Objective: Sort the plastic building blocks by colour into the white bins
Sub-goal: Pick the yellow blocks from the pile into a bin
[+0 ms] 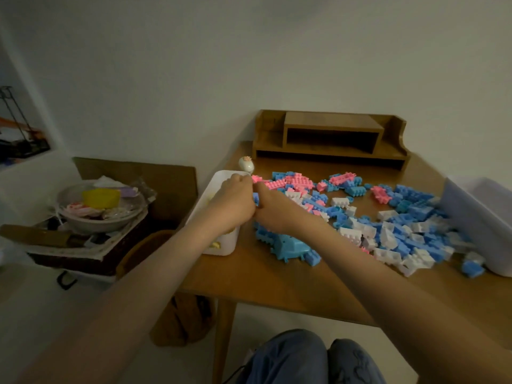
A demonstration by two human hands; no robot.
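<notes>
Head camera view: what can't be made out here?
All in the head view:
- Left white bin: the left hand and forearm cover most of its inside.
- Grip: the left and the right hand show only their backs; which one holds the pink block between them is hidden.
- Right white bin: cut off by the frame's right edge.

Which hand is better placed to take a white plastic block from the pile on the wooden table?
Likely the right hand. It is over the pile of pink, blue and white plastic blocks, spreading to its right; the left hand is above the white plastic bin at the table's left edge.
</notes>
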